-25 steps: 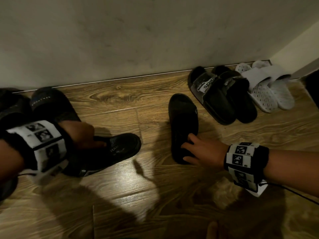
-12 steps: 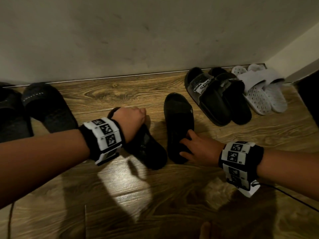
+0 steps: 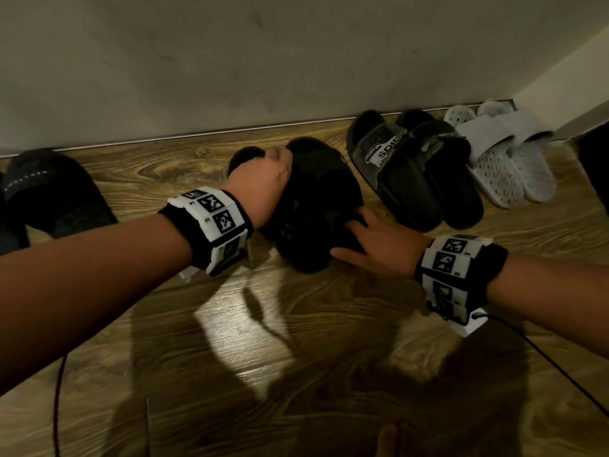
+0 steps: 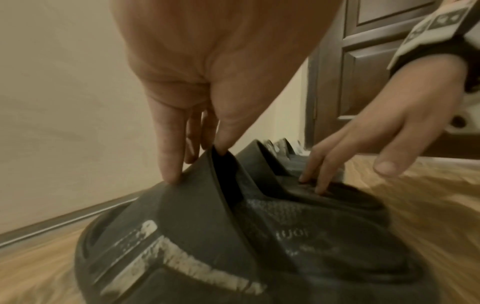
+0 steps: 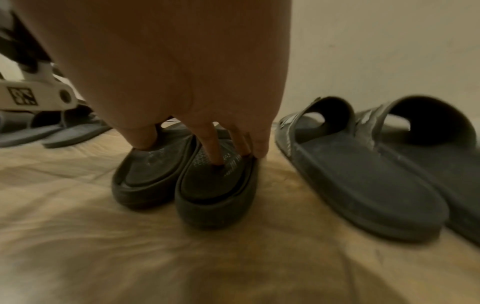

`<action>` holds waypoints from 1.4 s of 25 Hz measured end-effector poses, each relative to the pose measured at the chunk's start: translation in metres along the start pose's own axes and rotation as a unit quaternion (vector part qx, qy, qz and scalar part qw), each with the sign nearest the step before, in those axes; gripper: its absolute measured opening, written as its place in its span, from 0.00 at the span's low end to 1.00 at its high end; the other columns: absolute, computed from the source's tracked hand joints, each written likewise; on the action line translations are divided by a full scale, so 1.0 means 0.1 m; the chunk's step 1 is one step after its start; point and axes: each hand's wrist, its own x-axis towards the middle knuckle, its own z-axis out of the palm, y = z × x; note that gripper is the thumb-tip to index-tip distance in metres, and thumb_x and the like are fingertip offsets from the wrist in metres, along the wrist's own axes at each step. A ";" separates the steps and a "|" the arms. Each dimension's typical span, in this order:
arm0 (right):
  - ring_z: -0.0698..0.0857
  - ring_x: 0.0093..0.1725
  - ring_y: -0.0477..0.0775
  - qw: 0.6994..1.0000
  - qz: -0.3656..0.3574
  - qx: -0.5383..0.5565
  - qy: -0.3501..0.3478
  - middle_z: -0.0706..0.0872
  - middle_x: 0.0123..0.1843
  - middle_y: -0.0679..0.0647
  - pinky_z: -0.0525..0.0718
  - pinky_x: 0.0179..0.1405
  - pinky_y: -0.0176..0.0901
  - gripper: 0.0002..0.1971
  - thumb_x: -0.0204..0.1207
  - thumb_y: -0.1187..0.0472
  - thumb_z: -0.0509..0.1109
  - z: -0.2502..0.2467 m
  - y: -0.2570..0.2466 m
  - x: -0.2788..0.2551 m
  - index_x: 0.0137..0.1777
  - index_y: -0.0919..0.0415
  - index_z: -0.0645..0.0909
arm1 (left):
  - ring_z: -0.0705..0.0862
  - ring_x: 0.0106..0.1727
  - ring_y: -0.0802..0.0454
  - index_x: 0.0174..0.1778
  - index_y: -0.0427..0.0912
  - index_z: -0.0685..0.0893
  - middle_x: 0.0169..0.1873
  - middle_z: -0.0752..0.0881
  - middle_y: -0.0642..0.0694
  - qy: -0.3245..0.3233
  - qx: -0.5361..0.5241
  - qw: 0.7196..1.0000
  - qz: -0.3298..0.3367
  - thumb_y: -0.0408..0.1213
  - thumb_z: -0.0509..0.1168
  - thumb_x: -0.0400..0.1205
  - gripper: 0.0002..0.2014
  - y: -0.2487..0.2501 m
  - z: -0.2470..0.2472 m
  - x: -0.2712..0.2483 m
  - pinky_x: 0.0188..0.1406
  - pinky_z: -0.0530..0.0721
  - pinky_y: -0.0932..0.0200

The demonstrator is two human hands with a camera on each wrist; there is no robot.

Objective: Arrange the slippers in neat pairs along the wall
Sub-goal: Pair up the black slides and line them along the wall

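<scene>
My left hand point(image 3: 260, 189) pinched one black slipper point(image 4: 197, 236) by its strap, steering it beside its mate point(image 5: 215, 185); right hand's point(image 3: 382, 249) straight fingers pinned that mate's heel, near the wall point(image 3: 230, 61), to square the pair.

The 2 slippers under the hands are plain black point(image 3: 316, 206), with faint pale lettering printed on their insoles. To their right stands a black pair point(image 3: 425, 173) whose straps carry worn white stripes and white lettering. Farthest right, in the floor's corner, is a white pair point(image 3: 507, 166) with soles dotted by small holes. At the floor's left edge lies a black pair point(image 3: 49, 192) with tiny pale lettering on the strap. The floor point(image 3: 296, 357) is brown wood-grain; the wall point(image 3: 263, 61) is mottled grey-beige. Both wristbands point(image 3: 211, 222) are black, bearing white blocks with black square codes.
</scene>
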 end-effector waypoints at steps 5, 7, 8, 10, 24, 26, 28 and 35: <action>0.66 0.77 0.72 1.000 -0.008 -0.025 0.009 0.55 0.83 0.65 0.69 0.76 0.66 0.46 0.70 0.24 0.43 0.01 0.08 0.07 0.80 0.55 0.59 | 0.88 0.44 0.32 0.64 0.32 0.69 0.48 0.87 0.31 -0.068 0.015 0.996 -0.059 0.50 0.65 0.79 0.27 -0.24 0.08 -0.07 0.28 0.72 0.52; 0.63 0.79 0.73 1.000 -0.004 -0.023 0.010 0.52 0.84 0.66 0.66 0.78 0.67 0.43 0.73 0.26 0.48 0.08 0.09 0.07 0.81 0.56 0.56 | 0.87 0.45 0.32 0.67 0.30 0.65 0.49 0.87 0.31 -0.092 -0.033 0.994 -0.042 0.45 0.65 0.81 0.27 -0.31 0.15 -0.11 0.31 0.78 0.50; 0.62 0.79 0.73 1.000 -0.002 -0.020 0.016 0.51 0.85 0.66 0.65 0.78 0.66 0.42 0.75 0.27 0.49 0.09 0.10 0.07 0.81 0.56 0.56 | 0.87 0.44 0.32 0.67 0.30 0.65 0.48 0.87 0.31 -0.076 -0.052 0.995 -0.036 0.43 0.64 0.82 0.25 -0.31 0.18 -0.10 0.31 0.77 0.50; 0.62 0.80 0.73 1.000 0.002 -0.007 0.025 0.51 0.85 0.66 0.65 0.79 0.65 0.42 0.76 0.29 0.50 0.09 0.11 0.11 0.81 0.58 0.56 | 0.87 0.43 0.31 0.64 0.30 0.67 0.47 0.87 0.30 -0.038 -0.079 0.996 -0.024 0.39 0.62 0.82 0.20 -0.27 0.18 -0.03 0.30 0.76 0.49; 0.74 0.65 0.63 0.990 -0.036 -0.108 0.083 0.74 0.68 0.62 0.76 0.65 0.57 0.33 0.80 0.34 0.48 0.10 -0.16 -0.15 0.72 0.59 0.70 | 0.81 0.61 0.34 0.82 0.26 0.41 0.66 0.76 0.29 -0.091 0.142 0.985 -0.022 0.35 0.45 0.86 0.31 0.11 0.25 -0.63 0.58 0.78 0.43; 0.75 0.62 0.61 0.987 -0.073 -0.125 0.074 0.76 0.65 0.60 0.76 0.61 0.54 0.32 0.81 0.35 0.48 0.15 -0.24 -0.24 0.71 0.58 0.71 | 0.81 0.60 0.36 0.81 0.25 0.47 0.64 0.77 0.31 -0.141 0.149 0.979 0.002 0.38 0.39 0.83 0.31 0.23 0.27 -0.93 0.58 0.77 0.45; 0.75 0.62 0.60 0.985 -0.096 -0.131 0.064 0.77 0.64 0.59 0.76 0.60 0.53 0.31 0.81 0.35 0.48 0.18 -0.32 -0.31 0.71 0.58 0.71 | 0.84 0.54 0.38 0.69 0.34 0.73 0.59 0.82 0.35 -0.198 0.106 0.974 0.045 0.41 0.39 0.81 0.27 0.24 0.24 -1.19 0.53 0.81 0.47; 0.74 0.63 0.58 0.981 -0.145 -0.120 0.044 0.77 0.65 0.57 0.74 0.61 0.51 0.30 0.81 0.35 0.49 0.00 -0.54 -0.37 0.72 0.56 0.70 | 0.84 0.62 0.45 0.57 0.49 0.81 0.63 0.85 0.48 -0.355 0.061 0.931 -0.057 0.43 0.52 0.85 0.13 -0.09 0.19 -1.60 0.52 0.78 0.56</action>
